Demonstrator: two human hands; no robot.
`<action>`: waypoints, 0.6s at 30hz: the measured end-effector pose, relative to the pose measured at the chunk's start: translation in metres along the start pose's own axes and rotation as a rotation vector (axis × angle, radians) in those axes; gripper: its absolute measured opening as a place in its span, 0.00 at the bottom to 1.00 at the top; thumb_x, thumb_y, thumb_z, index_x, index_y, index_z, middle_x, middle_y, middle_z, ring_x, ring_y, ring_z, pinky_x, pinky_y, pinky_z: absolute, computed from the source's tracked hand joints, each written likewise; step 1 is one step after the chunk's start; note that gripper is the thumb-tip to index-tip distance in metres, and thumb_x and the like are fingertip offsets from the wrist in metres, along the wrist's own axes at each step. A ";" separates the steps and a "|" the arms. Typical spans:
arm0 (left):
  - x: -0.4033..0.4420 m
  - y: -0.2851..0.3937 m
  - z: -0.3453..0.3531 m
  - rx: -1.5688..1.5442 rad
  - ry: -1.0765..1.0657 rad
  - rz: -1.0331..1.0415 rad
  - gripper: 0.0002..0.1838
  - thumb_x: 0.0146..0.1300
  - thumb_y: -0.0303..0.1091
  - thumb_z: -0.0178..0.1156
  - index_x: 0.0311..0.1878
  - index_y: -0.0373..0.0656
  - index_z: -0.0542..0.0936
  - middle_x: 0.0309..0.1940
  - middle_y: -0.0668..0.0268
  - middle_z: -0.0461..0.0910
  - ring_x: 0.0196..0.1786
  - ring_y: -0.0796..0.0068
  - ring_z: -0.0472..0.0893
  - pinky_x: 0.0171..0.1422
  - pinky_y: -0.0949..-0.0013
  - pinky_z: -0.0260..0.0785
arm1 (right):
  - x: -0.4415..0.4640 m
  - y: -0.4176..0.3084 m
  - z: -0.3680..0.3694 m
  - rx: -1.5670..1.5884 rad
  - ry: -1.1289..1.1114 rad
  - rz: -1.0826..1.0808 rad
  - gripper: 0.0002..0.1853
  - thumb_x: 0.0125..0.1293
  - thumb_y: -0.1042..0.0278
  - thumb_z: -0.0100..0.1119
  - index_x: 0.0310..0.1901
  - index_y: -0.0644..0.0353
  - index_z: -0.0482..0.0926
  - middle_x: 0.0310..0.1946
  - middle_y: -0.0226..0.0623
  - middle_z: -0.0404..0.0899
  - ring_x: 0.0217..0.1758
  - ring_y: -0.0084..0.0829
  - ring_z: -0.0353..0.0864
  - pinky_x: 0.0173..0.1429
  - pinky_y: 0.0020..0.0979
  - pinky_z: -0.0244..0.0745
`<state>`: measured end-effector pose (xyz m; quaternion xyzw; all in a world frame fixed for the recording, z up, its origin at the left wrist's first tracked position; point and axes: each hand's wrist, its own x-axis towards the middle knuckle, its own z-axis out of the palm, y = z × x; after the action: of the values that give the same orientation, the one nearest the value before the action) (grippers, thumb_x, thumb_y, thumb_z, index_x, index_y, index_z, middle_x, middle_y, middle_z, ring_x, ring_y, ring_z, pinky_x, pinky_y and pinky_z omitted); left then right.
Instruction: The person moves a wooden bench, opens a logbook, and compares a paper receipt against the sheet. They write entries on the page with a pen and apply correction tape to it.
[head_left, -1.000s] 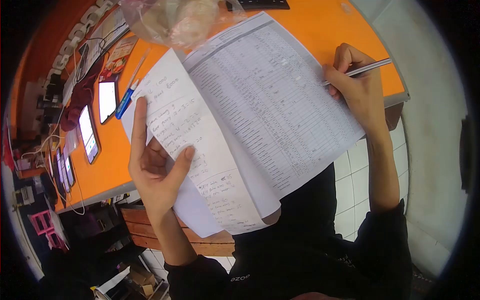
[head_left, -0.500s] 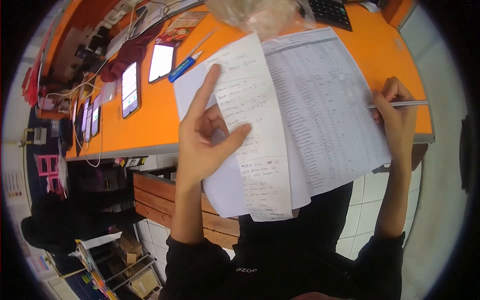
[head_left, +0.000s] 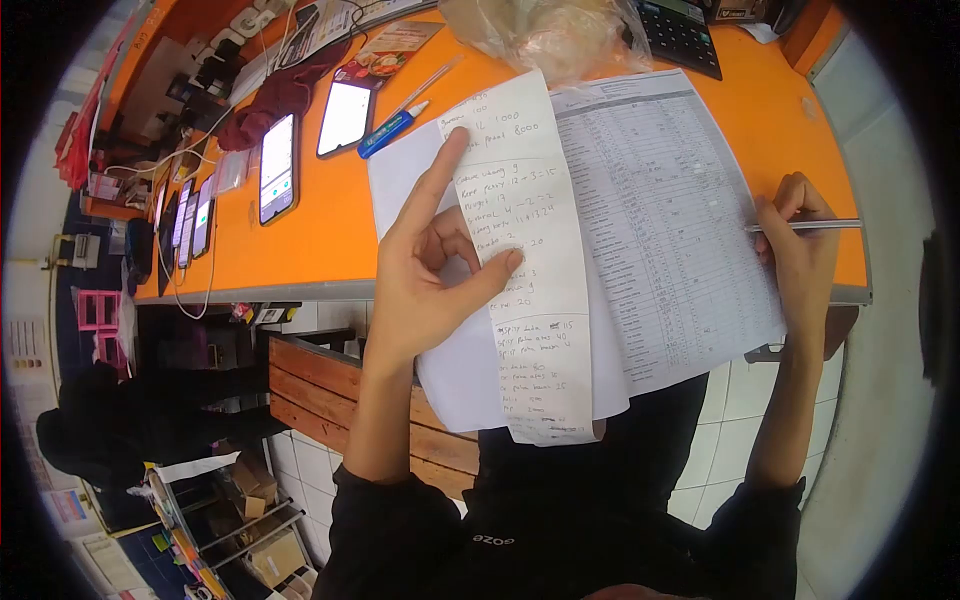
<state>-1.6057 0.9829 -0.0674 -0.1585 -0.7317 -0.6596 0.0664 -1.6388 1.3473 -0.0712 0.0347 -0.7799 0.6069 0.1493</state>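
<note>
A long strip of paper (head_left: 540, 270) with handwritten lists lies over printed sheets at the desk's near edge. My left hand (head_left: 430, 270) grips the strip at its left side. Its thumb presses the front, the index finger stretches up along the upper lines, and the other fingers curl in, partly hidden by the paper. To the right is a printed sheet (head_left: 670, 230) with a dense table of rows. My right hand (head_left: 800, 240) is closed around a silver pen (head_left: 825, 225), its tip near the sheet's right edge. A blank white sheet (head_left: 400, 180) shows under the strip.
Left of the papers lie a blue correction pen (head_left: 393, 130), a phone with a lit screen (head_left: 346, 117) and another phone (head_left: 280, 165). Behind are a clear plastic bag (head_left: 555, 40) and a black calculator (head_left: 680, 38). A wooden crate (head_left: 320, 390) stands below the orange desk (head_left: 330, 260).
The papers, desk and phones have shifted slightly right in view, and the handwriting is sharper. Both hands keep their grips; the left index finger still lies on the strip's upper lines.
</note>
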 end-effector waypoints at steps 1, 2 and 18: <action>0.000 0.000 0.000 -0.002 0.000 0.002 0.52 0.60 0.16 0.72 0.85 0.32 0.56 0.68 0.46 0.81 0.50 0.76 0.88 0.42 0.82 0.73 | 0.000 0.000 0.000 -0.013 0.002 -0.004 0.16 0.67 0.81 0.65 0.27 0.55 0.68 0.24 0.25 0.67 0.22 0.14 0.70 0.29 0.20 0.63; 0.000 -0.001 -0.001 -0.005 0.000 0.003 0.52 0.59 0.16 0.72 0.85 0.32 0.56 0.68 0.46 0.81 0.50 0.76 0.88 0.42 0.82 0.73 | 0.000 0.000 0.000 -0.026 0.003 -0.008 0.17 0.67 0.81 0.66 0.27 0.55 0.68 0.24 0.25 0.67 0.22 0.14 0.69 0.29 0.20 0.63; 0.000 0.005 0.000 -0.084 -0.009 -0.005 0.47 0.62 0.11 0.57 0.86 0.33 0.55 0.76 0.47 0.72 0.60 0.70 0.86 0.50 0.76 0.76 | 0.000 0.000 -0.001 -0.059 -0.003 -0.021 0.16 0.69 0.80 0.65 0.27 0.55 0.68 0.24 0.26 0.67 0.22 0.14 0.69 0.29 0.20 0.62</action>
<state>-1.6040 0.9835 -0.0626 -0.1622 -0.7042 -0.6891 0.0546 -1.6390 1.3478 -0.0710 0.0394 -0.7974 0.5819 0.1553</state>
